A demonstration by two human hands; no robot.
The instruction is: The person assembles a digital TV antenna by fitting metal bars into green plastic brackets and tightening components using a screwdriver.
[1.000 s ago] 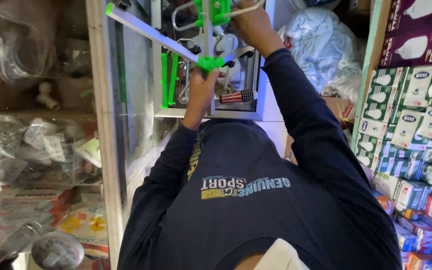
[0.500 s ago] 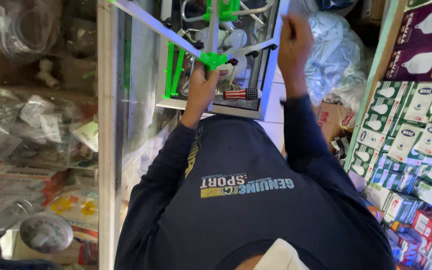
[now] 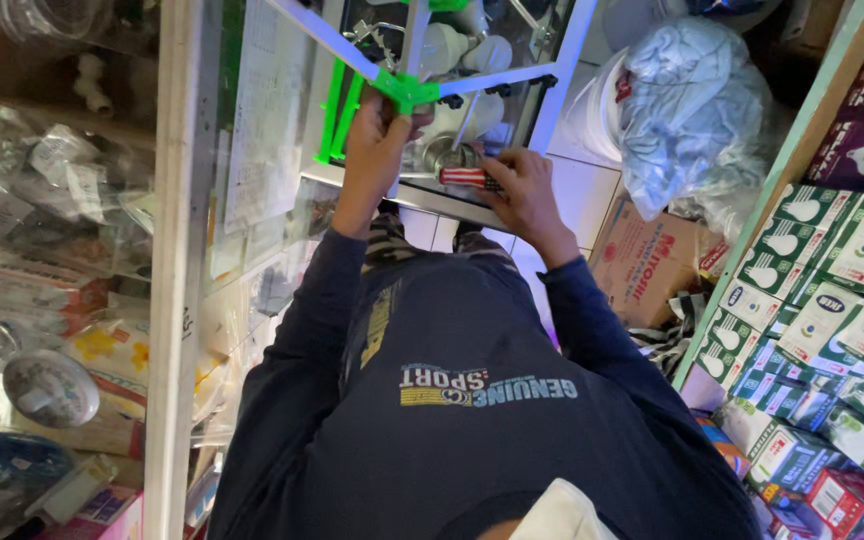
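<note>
My left hand (image 3: 374,150) grips a bright green plastic connector (image 3: 407,90) where several white rods (image 3: 324,35) meet, part of a frame standing in front of me. Lower and to the right, my right hand (image 3: 524,196) is closed on a screwdriver with a red and white striped handle (image 3: 468,178), held near the edge of a glass display case (image 3: 422,195). Two green bars (image 3: 337,110) hang from the frame just left of my left hand. White fittings (image 3: 472,55) lie inside the case behind the frame.
A glass showcase (image 3: 177,300) filled with bagged goods runs along my left. On the right are a plastic-wrapped bundle (image 3: 692,100), a cardboard box (image 3: 652,262) on the tiled floor, and a shelf of green and white bulb boxes (image 3: 832,300).
My right hand has come down from the upper white rod to the striped screwdriver at the case edge. My left hand has stayed on the green connector.
</note>
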